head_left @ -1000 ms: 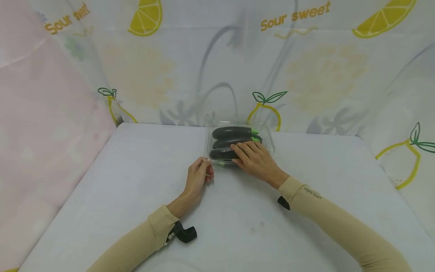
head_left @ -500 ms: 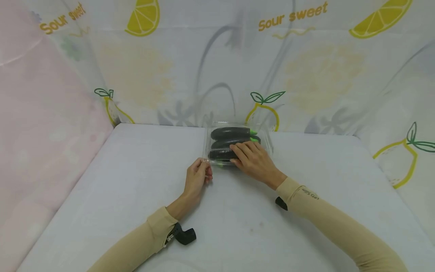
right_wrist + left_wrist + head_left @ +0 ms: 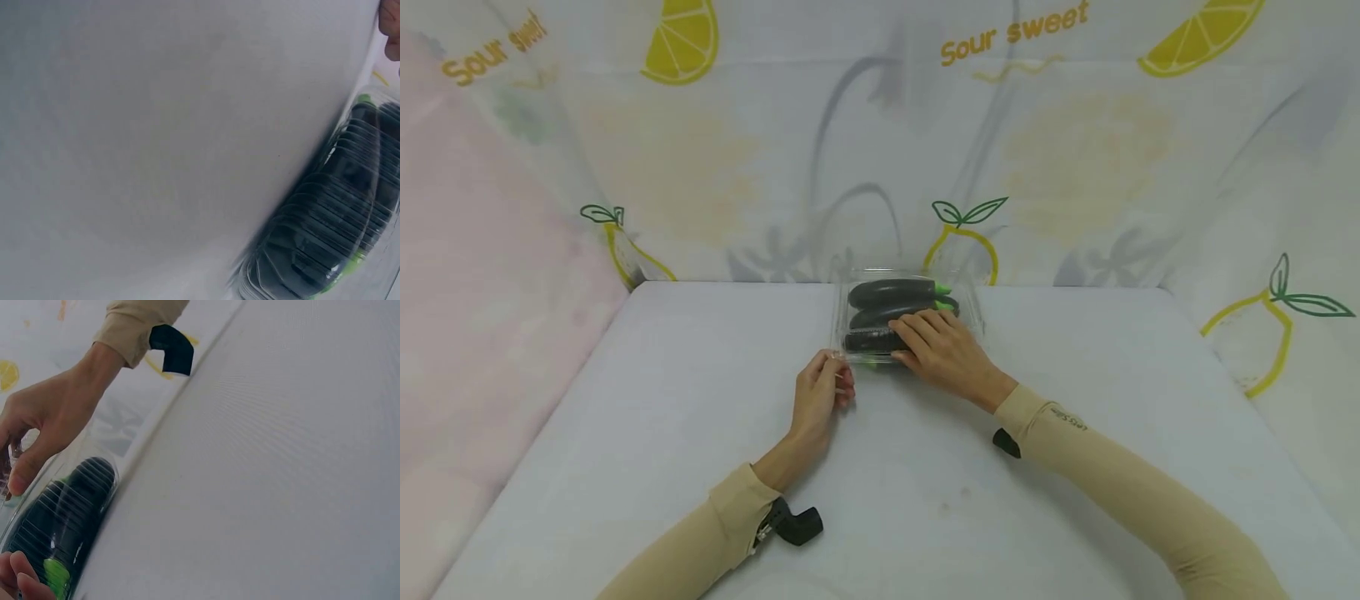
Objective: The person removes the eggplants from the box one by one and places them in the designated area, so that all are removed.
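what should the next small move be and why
Probably have the right hand take a firm hold of the upper front eggplant: it lies over it, though its grip can't be made out, and the left hand seems to pinch the clear box at its near left corner, which should help steady it.

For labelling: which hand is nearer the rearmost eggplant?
Right. The right hand lies over the front eggplant, short of the rearmost eggplant; the left hand is at the front left corner of the container.

The box [image 3: 973, 312] is glossy plastic, the eggplants [image 3: 891, 293] smooth, the sleeves [image 3: 1105, 454] matt cloth.
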Available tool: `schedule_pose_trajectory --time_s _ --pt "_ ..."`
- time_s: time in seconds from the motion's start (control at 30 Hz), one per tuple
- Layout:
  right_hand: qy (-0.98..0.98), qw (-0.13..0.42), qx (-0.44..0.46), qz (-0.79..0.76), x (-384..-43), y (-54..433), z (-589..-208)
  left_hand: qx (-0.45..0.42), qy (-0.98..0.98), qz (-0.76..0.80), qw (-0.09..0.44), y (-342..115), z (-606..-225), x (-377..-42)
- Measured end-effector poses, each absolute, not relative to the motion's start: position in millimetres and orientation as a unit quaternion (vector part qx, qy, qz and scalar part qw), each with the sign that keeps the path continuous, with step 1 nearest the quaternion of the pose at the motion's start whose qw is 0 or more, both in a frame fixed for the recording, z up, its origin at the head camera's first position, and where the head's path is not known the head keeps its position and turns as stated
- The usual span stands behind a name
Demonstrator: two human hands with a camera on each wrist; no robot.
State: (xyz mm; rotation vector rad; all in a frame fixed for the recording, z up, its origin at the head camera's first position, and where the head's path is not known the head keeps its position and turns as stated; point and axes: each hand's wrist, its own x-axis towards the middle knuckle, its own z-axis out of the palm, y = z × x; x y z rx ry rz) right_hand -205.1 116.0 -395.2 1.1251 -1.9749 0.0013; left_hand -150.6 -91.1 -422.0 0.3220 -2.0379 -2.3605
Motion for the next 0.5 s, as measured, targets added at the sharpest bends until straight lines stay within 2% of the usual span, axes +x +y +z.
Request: schedule_pose_trajectory --time_s 0.33,0.5 --pt "-0.795 0.414 0.444 0.007 -200.9 108.1 -397.7 0.12 -0.643 -0.756 0.025 -89.8 -424.4 -145.0" --pt "-0.805 0.406 0.432 0.025 -200.4 106.8 -399.0 0.124 -0.646 -0.753 0.018 -90.9 -423.5 -145.6"
